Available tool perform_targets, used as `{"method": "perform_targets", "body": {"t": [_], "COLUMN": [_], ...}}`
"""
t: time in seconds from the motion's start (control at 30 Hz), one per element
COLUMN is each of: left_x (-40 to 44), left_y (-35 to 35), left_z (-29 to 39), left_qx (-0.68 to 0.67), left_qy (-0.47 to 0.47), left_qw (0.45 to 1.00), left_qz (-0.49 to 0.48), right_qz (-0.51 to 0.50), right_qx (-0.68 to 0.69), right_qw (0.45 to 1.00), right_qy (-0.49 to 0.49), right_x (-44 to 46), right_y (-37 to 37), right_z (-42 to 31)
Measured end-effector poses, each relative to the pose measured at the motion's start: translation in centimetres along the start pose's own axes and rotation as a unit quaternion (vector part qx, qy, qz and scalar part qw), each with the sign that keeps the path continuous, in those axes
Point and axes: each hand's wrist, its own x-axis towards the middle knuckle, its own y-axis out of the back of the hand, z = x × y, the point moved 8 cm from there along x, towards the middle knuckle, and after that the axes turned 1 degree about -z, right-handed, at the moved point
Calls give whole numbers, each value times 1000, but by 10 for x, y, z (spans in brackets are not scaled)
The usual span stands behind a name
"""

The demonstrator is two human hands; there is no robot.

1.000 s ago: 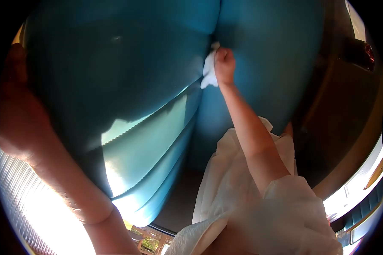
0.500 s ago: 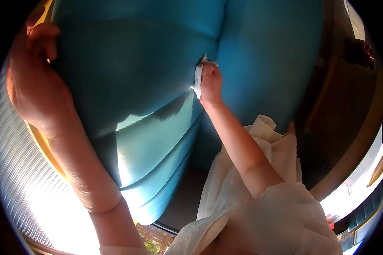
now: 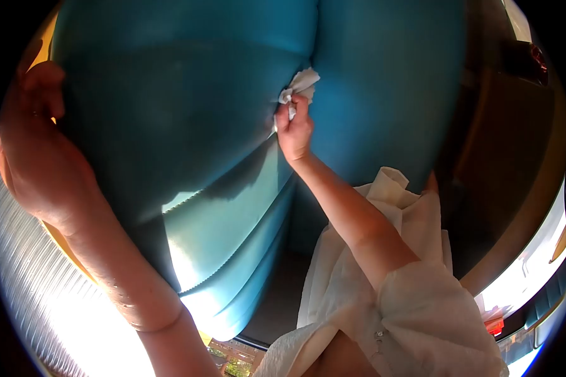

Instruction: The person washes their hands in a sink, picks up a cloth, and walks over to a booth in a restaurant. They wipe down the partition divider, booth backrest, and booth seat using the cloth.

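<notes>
My right hand (image 3: 295, 130) is closed around a crumpled white cloth (image 3: 304, 81), held against the seam where the teal padded backrest (image 3: 170, 119) meets the teal seat (image 3: 383, 100). Part of the cloth sticks out above the fingers. On the far left, my left hand (image 3: 41, 141) rests along the backrest's edge with its fingers curled; whether it grips the yellow edge behind it is hard to make out in the shade.
Ribbed, brightly lit glass or panelling (image 3: 25, 270) runs down the left side. A dark table (image 3: 509, 144) with a wooden edge curves along the right. A small red object (image 3: 495, 326) shows at the lower right.
My right hand has moved slightly left and down along the seam, and the cloth now spreads above the fingers. The left hand shifted up and right, then partly back.
</notes>
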Motion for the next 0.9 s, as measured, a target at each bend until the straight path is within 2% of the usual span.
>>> {"method": "perform_targets", "body": {"t": [0.07, 0.17, 0.2, 0.23, 0.27, 0.3, 0.33, 0.37, 0.43, 0.47, 0.5, 0.53, 0.57, 0.63, 0.7, 0.73, 0.77, 0.8, 0.83, 0.9], "left_x": [1, 3, 5, 7, 7, 4, 8, 13, 10, 9, 8, 8, 5, 2, 4, 8, 9, 1, -1, 5], "left_y": [0, 4, 5, 5, 6, 8, 13, 14, -2, -8, -11, -13, -12, -9, -1, -1, -3, -4, -2, -10], "left_z": [0, -4, -7, -8, -6, -7, -13, -11, 7, 14, 17, 20, 21, 18, 13, 11, 9, 14, 13, 15], "left_qx": [-3, -15, -16, -18, -31, -40, -38, -51, -69, -71, -66, -44, -21, -34, -52, -54, -53, -62, -53, -57], "left_qy": [15, 35, 40, 39, 22, 9, -37, -21, -35, -40, -37, -38, -31, -10, 4, -31, -62, 16, 27, -24], "left_qw": [1000, 999, 999, 999, 999, 999, 998, 997, 997, 997, 997, 998, 999, 999, 996, 998, 997, 994, 995, 998], "left_qz": [6, 8, 2, 3, 19, 31, -43, -52, 12, -10, -9, -1, 1, 34, 72, 32, -6, 87, 79, -6], "right_qz": [-6, -51, -94, -134, -127, -106, -145, -133, -89, -92, -111, -105, -103, -143, -209, -169, -170, -159, -143, -151], "right_qx": [-15, -92, 106, 297, 251, 193, 187, 180, 116, 136, 36, 2, -45, -87, -168, -104, -104, 14, 130, 210], "right_qw": [1000, 994, 983, 914, 933, 967, 967, 974, 988, 986, 993, 994, 994, 984, 946, 966, 966, 968, 953, 951], "right_qy": [-27, 17, -114, -242, -224, -127, -96, -47, 52, 12, 20, -18, 11, -58, -181, -166, -162, -193, -232, -167], "right_x": [2, 16, 19, 12, 23, 30, 21, 16, 2, -18, -16, -21, -19, -16, -15, -5, -2, 3, -4, -21], "right_y": [-2, 6, 1, -9, 4, 16, 13, 17, 13, -5, 4, 1, 2, 4, 15, 25, 24, 25, 26, 23], "right_z": [34, 36, 53, 63, 11, -46, -79, -102, -75, -22, -6, 27, 34, 76, 137, 127, 121, 86, 47, -39]}}
